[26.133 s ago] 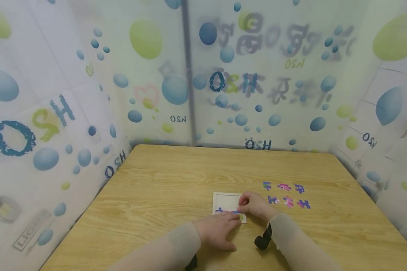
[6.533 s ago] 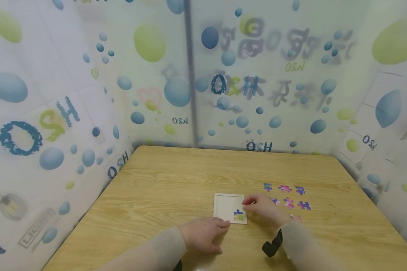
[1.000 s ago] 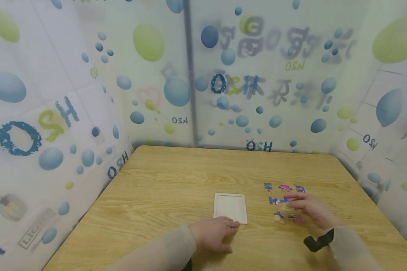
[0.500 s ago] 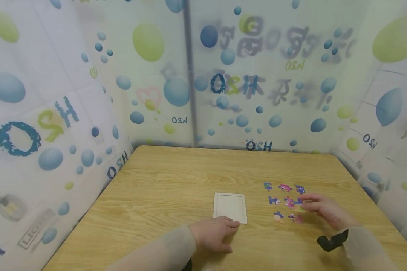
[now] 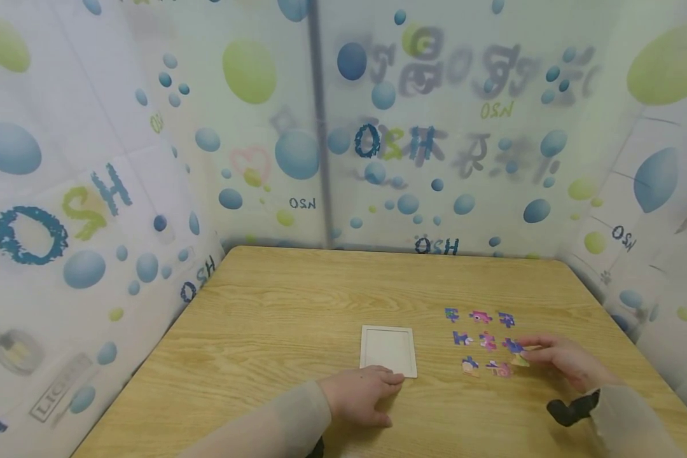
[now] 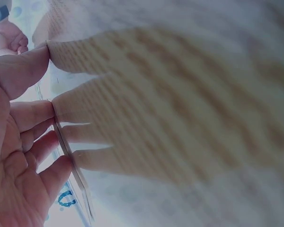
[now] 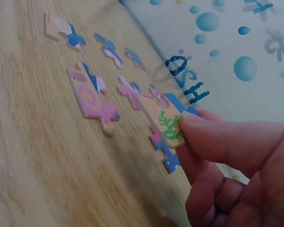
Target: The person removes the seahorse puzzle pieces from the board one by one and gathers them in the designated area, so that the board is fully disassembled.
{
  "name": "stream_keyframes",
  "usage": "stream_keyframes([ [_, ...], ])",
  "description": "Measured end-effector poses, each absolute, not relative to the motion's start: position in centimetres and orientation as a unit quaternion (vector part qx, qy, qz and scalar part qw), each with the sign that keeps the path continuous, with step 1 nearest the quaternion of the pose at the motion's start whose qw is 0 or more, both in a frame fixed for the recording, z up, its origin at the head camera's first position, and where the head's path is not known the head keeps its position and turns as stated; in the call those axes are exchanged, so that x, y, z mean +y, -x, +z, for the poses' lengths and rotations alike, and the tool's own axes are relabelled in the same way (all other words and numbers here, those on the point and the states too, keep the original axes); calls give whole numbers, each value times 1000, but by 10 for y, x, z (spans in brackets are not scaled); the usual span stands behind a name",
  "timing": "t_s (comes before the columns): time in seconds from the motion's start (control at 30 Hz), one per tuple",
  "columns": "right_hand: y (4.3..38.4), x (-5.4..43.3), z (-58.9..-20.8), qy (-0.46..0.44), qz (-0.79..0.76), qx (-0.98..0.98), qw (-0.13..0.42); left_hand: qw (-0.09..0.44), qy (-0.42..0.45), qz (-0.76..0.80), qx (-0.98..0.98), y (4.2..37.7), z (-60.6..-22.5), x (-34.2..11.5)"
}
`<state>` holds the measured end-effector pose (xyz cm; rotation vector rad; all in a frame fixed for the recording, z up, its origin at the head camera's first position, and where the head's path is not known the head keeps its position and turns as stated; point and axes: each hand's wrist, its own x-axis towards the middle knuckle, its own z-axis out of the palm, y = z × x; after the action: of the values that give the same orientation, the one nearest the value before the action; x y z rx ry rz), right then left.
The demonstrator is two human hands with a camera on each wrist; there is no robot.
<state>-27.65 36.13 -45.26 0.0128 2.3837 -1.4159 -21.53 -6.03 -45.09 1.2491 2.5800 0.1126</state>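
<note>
My right hand (image 5: 563,361) pinches a jigsaw piece (image 7: 161,118) between thumb and fingers. Sandy yellow and blue, with green seaweed printed on it, the piece is held above the table at the right end of the loose pieces. My left hand (image 5: 357,395) lies palm down, its fingers stretched out over the near edge of a square white puzzle tray (image 5: 388,348). In the left wrist view, fingertips (image 6: 61,163) of that hand touch the tray's thin edge. The bare inside of the tray shows, partly covered by the hand at the front.
Several jigsaw pieces lie in rows right of the tray, among them a pink piece with an eye (image 5: 481,317), a pink snail-shell piece (image 7: 88,98) and a blue and cream piece (image 5: 469,365). Beyond the wooden table (image 5: 298,286) hangs a patterned curtain (image 5: 252,127).
Pieces seen in the tray earlier are out of it. Over the last second my right hand has carried the seaweed piece rightward and slightly nearer. My left hand has stayed put.
</note>
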Motion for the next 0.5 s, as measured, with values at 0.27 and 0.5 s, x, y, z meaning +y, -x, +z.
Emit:
stream_keyframes([
  [0.27,273,367,-454,4,-500,841,206,133,-435,40,890,216,-451,-60],
  [0.5,274,370,-457,-13,-470,858,207,137,-431,37,891,215,-451,-60],
])
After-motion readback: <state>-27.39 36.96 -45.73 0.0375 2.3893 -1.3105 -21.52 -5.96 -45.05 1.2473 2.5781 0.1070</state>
